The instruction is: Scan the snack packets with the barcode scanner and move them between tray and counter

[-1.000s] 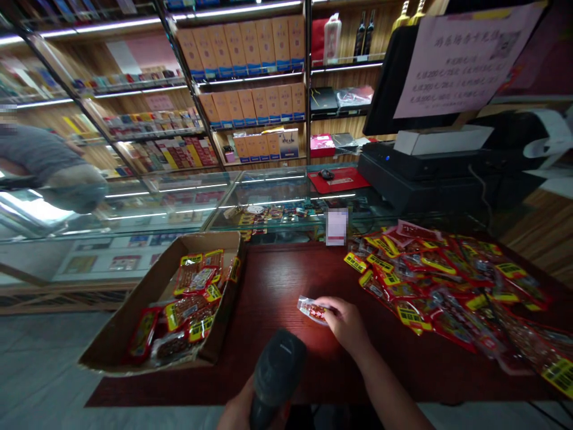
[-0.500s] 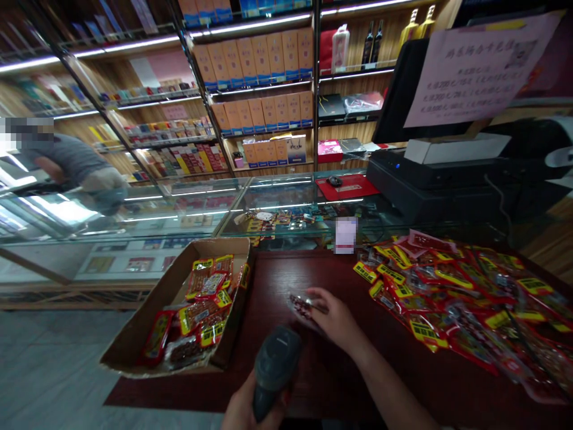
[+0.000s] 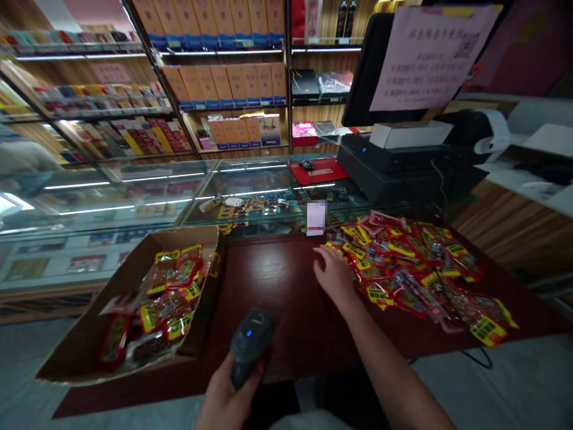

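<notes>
My left hand (image 3: 230,388) is wrapped round the handle of a dark barcode scanner (image 3: 251,337), which shows a blue light on top. My right hand (image 3: 332,272) hovers at the left edge of a heap of snack packets (image 3: 380,295), its fingers apart and nothing in them. Those packets are red and yellow with clear windows. To the left, an open cardboard box (image 3: 203,316) holds several similar packets. A blurred packet (image 3: 120,301) shows at the left side inside this box.
Both lie on a dark red wooden table (image 3: 268,286). Behind it stand a glass display counter (image 3: 197,197), a monitor with a paper notice (image 3: 430,60) and a black cash drawer (image 3: 385,173). A black cable (image 3: 483,358) hangs off the table's near right edge. Part of a person (image 3: 27,155) shows far left.
My right hand has let go of its snack packet and now sits by the heap. A blurred packet now appears in the box. The view has shifted right and down; the scanner's blue light shows.
</notes>
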Demonstrator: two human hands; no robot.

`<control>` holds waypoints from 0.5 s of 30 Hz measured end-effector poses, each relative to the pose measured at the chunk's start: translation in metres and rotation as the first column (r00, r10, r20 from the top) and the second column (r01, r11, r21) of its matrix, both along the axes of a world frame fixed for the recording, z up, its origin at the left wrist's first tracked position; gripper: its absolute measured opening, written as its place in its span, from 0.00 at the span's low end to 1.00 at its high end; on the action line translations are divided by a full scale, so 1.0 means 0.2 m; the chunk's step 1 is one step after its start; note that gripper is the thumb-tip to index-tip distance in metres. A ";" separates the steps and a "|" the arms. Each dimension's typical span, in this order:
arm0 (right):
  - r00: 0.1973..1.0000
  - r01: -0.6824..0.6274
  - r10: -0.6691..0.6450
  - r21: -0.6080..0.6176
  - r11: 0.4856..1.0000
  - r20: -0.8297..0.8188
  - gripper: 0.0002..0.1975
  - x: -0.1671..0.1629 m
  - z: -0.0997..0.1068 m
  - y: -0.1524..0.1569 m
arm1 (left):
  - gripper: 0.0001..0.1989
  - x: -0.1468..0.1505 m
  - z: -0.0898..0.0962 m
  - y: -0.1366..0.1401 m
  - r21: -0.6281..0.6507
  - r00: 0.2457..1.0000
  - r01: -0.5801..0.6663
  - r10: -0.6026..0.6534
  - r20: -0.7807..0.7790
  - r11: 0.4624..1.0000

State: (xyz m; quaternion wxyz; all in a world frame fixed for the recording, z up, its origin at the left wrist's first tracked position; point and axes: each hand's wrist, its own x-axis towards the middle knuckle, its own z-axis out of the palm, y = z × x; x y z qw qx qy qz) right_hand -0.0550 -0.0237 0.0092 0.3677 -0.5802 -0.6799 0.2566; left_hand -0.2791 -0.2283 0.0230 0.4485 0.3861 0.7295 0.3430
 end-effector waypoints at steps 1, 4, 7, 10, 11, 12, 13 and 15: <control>0.993 0.088 -0.089 0.015 0.996 0.071 0.19 0.10 -0.04 0.02 | 0.22 0.01 0.00 0.02 -0.004 1.000 0.022 -0.022 0.004 1.000; 0.947 0.208 -0.219 0.070 0.976 0.234 0.20 0.27 -0.13 0.09 | 0.20 0.07 0.02 0.08 0.006 0.996 0.089 -0.089 0.016 0.996; 0.919 0.175 -0.206 0.121 0.977 0.336 0.23 0.25 -0.18 0.08 | 0.18 0.12 0.06 0.10 0.029 0.993 0.115 -0.117 0.037 0.993; 0.918 0.024 -0.084 0.157 0.987 0.388 0.21 0.16 -0.22 -0.05 | 0.18 0.13 0.10 0.08 0.060 0.995 0.089 -0.092 0.048 0.994; 0.919 -0.040 -0.028 0.164 0.986 0.394 0.21 0.13 -0.24 -0.11 | 0.18 0.13 0.11 0.07 0.067 0.996 0.073 -0.076 0.053 0.995; 0.919 -0.099 0.025 0.170 0.981 0.393 0.20 0.11 -0.25 -0.17 | 0.18 0.13 0.11 0.06 0.070 0.997 0.056 -0.060 0.056 0.996; 0.921 -0.131 0.053 0.178 0.975 0.385 0.20 0.09 -0.26 -0.22 | 0.18 0.12 0.11 0.06 0.069 0.997 0.041 -0.045 0.057 0.997; 0.934 -0.092 0.014 0.204 0.975 0.356 0.19 0.09 -0.27 -0.26 | 0.19 0.10 0.11 0.05 0.058 0.998 0.026 -0.029 0.048 0.998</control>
